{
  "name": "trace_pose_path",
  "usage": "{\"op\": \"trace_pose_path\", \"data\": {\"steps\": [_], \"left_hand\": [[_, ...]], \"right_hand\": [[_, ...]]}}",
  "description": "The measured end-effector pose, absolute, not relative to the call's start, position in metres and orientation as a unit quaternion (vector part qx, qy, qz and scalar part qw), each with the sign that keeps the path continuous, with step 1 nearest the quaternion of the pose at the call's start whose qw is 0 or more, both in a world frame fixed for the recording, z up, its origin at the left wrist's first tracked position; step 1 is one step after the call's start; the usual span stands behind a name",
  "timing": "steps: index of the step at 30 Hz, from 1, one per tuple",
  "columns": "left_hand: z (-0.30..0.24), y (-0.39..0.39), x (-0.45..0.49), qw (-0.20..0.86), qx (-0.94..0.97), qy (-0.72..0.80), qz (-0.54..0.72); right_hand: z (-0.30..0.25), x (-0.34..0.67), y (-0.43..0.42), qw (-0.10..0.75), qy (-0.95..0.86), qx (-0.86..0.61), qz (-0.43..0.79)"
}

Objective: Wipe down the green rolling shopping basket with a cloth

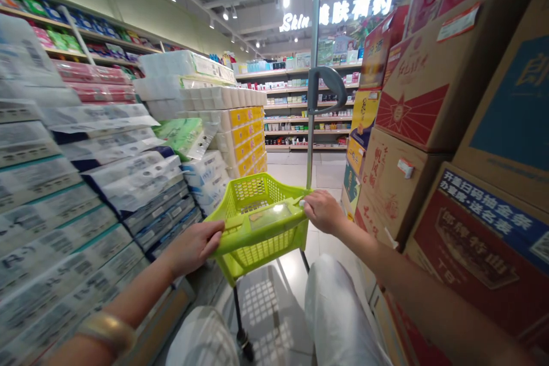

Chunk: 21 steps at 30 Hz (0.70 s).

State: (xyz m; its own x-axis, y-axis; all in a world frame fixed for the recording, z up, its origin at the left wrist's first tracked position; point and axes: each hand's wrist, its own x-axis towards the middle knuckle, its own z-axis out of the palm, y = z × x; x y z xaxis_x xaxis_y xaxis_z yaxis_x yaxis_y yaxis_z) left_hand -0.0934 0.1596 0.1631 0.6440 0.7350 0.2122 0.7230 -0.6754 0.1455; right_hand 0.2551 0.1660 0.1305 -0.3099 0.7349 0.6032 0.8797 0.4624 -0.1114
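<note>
A lime-green plastic shopping basket rides on a wheeled cart frame in front of me, in a shop aisle. My left hand is closed round the left end of its near rim. My right hand grips the right end of the same rim, fingers curled over it. A flat clear-wrapped item lies against the near side of the basket. A tall metal pole with a grey handle rises from the cart's far side. A gold bangle sits on my left wrist.
Stacked packs of tissue and toilet paper wall the left side. Brown and red cardboard cartons pile high on the right. Shelves of goods stand at the aisle's far end under a lit sign. The floor is pale tile.
</note>
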Motion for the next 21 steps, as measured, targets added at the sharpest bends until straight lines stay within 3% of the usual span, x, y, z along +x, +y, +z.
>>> {"op": "trace_pose_path", "data": {"steps": [8, 13, 16, 21], "left_hand": [[0.159, 0.174, -0.11, 0.002, 0.887, 0.432, 0.163], [0.154, 0.185, -0.121, -0.079, 0.857, 0.456, 0.224], [0.16, 0.177, -0.095, -0.12, 0.85, 0.444, 0.257], [0.175, 0.161, -0.032, -0.095, 0.903, 0.35, 0.232]], "right_hand": [[0.135, 0.261, 0.174, 0.281, -0.781, -0.547, -0.109], [0.142, 0.232, 0.158, 0.267, -0.797, -0.534, -0.087], [0.145, 0.224, 0.154, 0.279, -0.816, -0.503, -0.055], [0.143, 0.234, 0.166, 0.282, -0.83, -0.481, -0.018]]}}
